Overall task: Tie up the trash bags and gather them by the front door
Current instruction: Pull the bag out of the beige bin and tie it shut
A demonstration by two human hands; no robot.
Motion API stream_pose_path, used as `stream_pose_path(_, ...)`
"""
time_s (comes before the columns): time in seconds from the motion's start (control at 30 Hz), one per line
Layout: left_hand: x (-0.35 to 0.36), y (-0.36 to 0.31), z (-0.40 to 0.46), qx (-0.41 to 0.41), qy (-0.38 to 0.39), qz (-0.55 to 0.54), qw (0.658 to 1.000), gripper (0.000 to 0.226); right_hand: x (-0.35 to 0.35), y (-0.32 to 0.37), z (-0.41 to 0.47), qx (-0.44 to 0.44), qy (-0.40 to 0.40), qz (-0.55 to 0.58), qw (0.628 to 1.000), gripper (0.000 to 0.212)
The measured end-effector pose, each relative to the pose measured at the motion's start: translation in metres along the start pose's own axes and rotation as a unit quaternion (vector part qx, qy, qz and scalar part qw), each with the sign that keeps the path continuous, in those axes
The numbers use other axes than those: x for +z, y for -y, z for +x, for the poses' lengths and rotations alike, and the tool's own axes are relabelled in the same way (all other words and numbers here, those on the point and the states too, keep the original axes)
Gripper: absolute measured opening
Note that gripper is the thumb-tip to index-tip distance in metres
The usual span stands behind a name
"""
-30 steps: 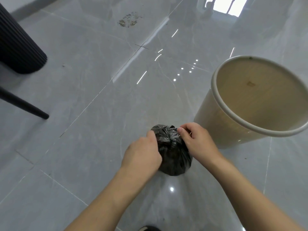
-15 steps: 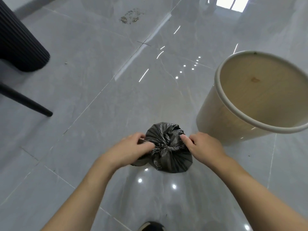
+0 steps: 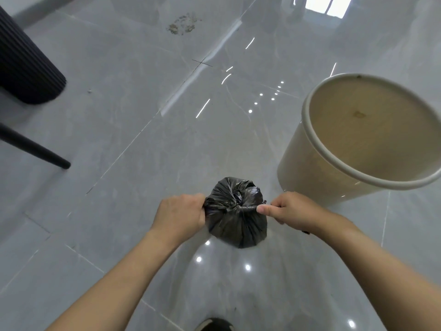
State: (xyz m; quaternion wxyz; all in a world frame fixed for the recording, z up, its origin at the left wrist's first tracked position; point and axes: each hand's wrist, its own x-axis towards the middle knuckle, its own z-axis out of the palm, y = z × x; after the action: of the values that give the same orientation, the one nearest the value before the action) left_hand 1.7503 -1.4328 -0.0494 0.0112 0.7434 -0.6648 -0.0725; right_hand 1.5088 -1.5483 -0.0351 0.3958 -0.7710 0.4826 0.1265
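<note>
A small black trash bag (image 3: 236,225) hangs just above the glossy grey tile floor, its top gathered into a twisted knot. My left hand (image 3: 179,215) grips the bag's left end of plastic, fingers curled round it. My right hand (image 3: 286,209) pinches the right end between thumb and fingers, right beside the knot. The two ends are pulled apart sideways. The bag's underside is hidden.
A cream plastic trash bin (image 3: 310,163) without a liner stands to the right of the bag. A dark ribbed seat (image 3: 23,68) and a black furniture leg (image 3: 35,149) are at the left. A dirty patch (image 3: 183,23) marks the far floor. A shoe tip (image 3: 214,324) shows at the bottom.
My hands have moved apart from the top of the bag to its sides, drawing the two ends outward and tightening the knot. The view has shifted slightly.
</note>
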Motion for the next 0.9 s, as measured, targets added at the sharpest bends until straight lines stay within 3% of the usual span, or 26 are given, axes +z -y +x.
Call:
stream_pose_path(0.07,-0.001,0.007,-0.003,0.041,-0.021,-0.012,0.999,0.024,-0.003,-0.003,-0.002,0.059,0.062,0.149,0.985,0.055)
stream_pose_path(0.1,-0.001,0.010,-0.006,0.050,-0.021,-0.023,0.998,0.027,-0.005,-0.005,-0.004,0.097,0.100,0.293,0.946,0.052)
stream_pose_path(0.17,-0.002,0.008,-0.015,0.081,-0.023,-0.031,0.996,0.032,-0.007,-0.006,-0.003,0.137,0.142,0.597,0.778,0.042)
stream_pose_path(0.23,0.001,-0.003,-0.023,0.133,-0.019,-0.011,0.991,0.031,-0.007,0.000,0.001,0.102,0.132,0.752,0.638,0.031)
stream_pose_path(0.3,0.007,-0.019,-0.029,0.171,-0.012,0.002,0.985,0.020,-0.002,0.011,0.005,0.051,0.098,0.828,0.550,0.017)
stream_pose_path(0.33,0.010,-0.027,-0.032,0.186,-0.010,0.003,0.982,0.017,0.001,0.018,0.006,0.040,0.069,0.839,0.538,0.016)
stream_pose_path(0.43,0.013,-0.044,-0.040,0.221,-0.003,0.009,0.975,0.012,0.015,0.029,0.008,0.046,-0.016,0.825,0.563,0.021)
stream_pose_path(0.5,0.008,-0.047,-0.045,0.226,0.008,0.014,0.974,0.013,0.021,0.035,0.006,0.046,-0.028,0.816,0.576,0.026)
stream_pose_path(0.67,-0.018,-0.019,-0.054,0.148,-0.016,-0.019,0.989,0.012,0.012,0.045,0.000,0.025,-0.042,0.805,0.591,0.029)
stream_pose_path(0.77,-0.031,-0.002,-0.062,0.101,-0.030,-0.024,0.994,0.016,0.016,0.052,0.005,0.013,-0.043,0.716,0.697,0.030)
stream_pose_path(0.9,-0.039,0.010,-0.055,0.097,-0.028,-0.095,0.990,0.017,0.031,0.061,0.010,-0.009,-0.031,0.431,0.902,0.030)
